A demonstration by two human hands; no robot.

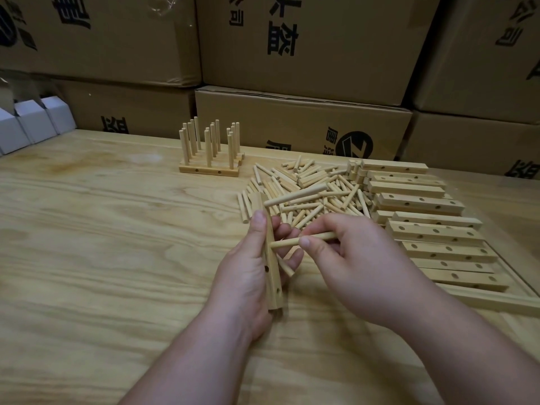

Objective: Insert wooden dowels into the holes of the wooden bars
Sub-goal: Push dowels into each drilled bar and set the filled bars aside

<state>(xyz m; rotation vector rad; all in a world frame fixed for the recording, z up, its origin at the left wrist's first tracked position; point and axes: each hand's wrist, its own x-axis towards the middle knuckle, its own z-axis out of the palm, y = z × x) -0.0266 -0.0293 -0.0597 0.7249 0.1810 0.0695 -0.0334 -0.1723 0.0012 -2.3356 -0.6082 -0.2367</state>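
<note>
My left hand [248, 270] grips a wooden bar [273, 273] held lengthwise, with holes showing along its side. One dowel [295, 196] sticks out of the bar's far end toward the right. My right hand [347, 258] pinches a second dowel [287, 243], whose left tip meets the bar near its middle. A short dowel end [285, 268] shows under my left fingers. Loose dowels [315, 188] lie in a pile beyond my hands. Several bars with holes [420, 223] are stacked at the right.
Finished bars with upright dowels [209, 150] stand at the back centre of the wooden table [117, 229]. Cardboard boxes [292, 54] form a wall behind the table. Small white boxes [32, 121] sit at the far left.
</note>
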